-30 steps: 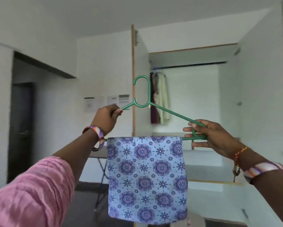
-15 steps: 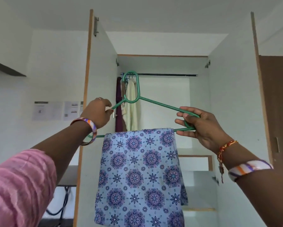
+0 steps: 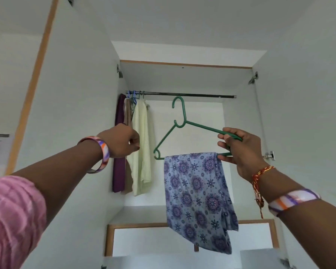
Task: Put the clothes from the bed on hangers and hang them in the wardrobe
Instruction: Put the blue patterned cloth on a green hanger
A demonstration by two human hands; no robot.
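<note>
Presently the right hand (image 3: 241, 150) grips the right end of the green hanger (image 3: 184, 125), fingers curled round both its bars. The left hand (image 3: 120, 141) is off the hanger, fingers loosely curled against the pale garment (image 3: 143, 148); whether it pinches the fabric cannot be told. The patterned cloth (image 3: 198, 199) drapes over the hanger's lower bar. The hook sits just below the rail (image 3: 192, 94), not yet on it. Judgement: the hanging step is in hand; next, lift the hook over the rail right of the hung clothes.
</note>
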